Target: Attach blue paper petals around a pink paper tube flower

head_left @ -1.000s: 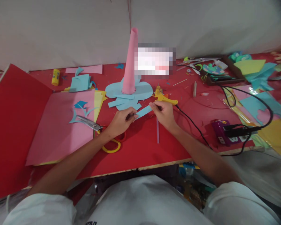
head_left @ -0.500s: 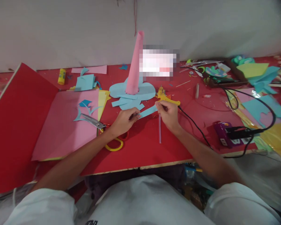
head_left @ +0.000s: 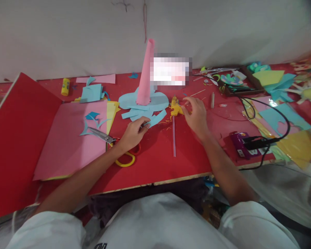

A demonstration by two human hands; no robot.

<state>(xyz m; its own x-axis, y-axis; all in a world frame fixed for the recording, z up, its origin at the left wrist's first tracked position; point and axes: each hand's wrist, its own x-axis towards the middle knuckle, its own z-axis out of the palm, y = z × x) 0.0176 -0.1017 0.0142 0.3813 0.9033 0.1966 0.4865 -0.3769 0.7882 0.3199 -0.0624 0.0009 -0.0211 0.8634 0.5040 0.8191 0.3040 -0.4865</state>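
Pink cone [head_left: 144,79] upright on blue base [head_left: 159,100], seemingly done; blue strip [head_left: 159,118] unattached, pinched by left hand [head_left: 133,134]; right hand [head_left: 197,117], fingers parted, by glue gun [head_left: 175,107]

A plain grey wall [head_left: 80,38] fills the far side of my view, its surface smooth and dull. I can see a reddish looped string [head_left: 145,22] hanging down it, with a thin dark twig-like bit [head_left: 125,5] to the left. The red counter [head_left: 155,166] runs along its foot, and I make out a pale, rough front edge [head_left: 181,180]. The light reaches me dim and soft, leaving a faint shadow [head_left: 238,46] on the wall's right side.
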